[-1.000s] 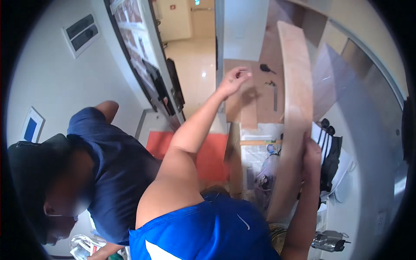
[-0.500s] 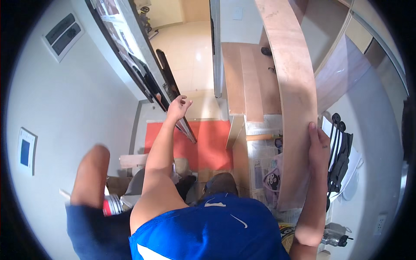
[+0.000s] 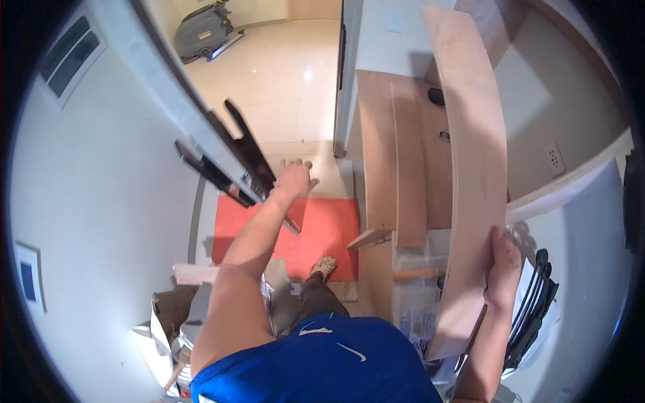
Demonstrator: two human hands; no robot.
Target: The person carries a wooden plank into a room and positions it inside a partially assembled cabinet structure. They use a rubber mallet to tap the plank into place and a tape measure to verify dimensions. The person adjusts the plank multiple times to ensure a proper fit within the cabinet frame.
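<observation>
My feed's bright, with glare on the glossy cream tiled floor (image 3: 289, 101). Soft-edged shadow falls across the matte grey wall (image 3: 571, 87) behind the long pale wooden board (image 3: 476, 148). Fisheye bends outer edges, black vignette, fine detail soft.

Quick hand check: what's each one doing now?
Left hand: open, fingers spread, nothing visibly held.
Right hand: closed on the long wooden board, at its edge.

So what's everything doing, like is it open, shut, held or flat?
Door: open.
Wooden board: held up.
Right hand: gripping the board's edge.
Left hand: open, fingers spread, near the door.
Red mat: lying flat.
Shoe: worn.
Grey machine: standing beyond the door.
Wall screen: can't tell if it's on.
</observation>
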